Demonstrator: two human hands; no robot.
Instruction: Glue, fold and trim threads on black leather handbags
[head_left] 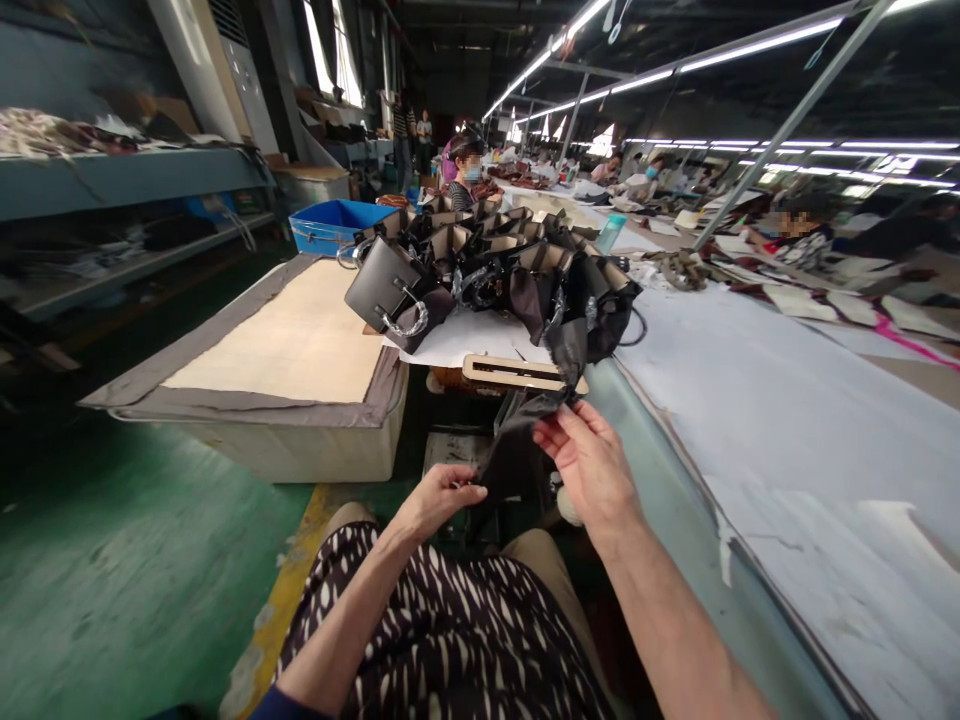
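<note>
Stretched between my two hands above my lap is a piece of black fabric (517, 450). My left hand (442, 500) pinches its lower left edge between thumb and fingers. Higher up and to the right, my right hand (589, 460) grips its upper end, near the table corner. Dark cloth runs on from there up to the heap of black handbags (480, 260). One handbag (386, 285) at the heap's left has a ring-shaped handle in clear wrapping. Just beyond my hands lies a flat tan frame with a long slot (510, 372).
On my left a white bin (300, 445) carries a cream sheet (285, 330) on grey cloth. A blue crate (330, 225) stands behind it. To my right runs a long table (787, 430) with a pale cover. Co-workers sit farther back; one person (465, 175) is behind the handbags.
</note>
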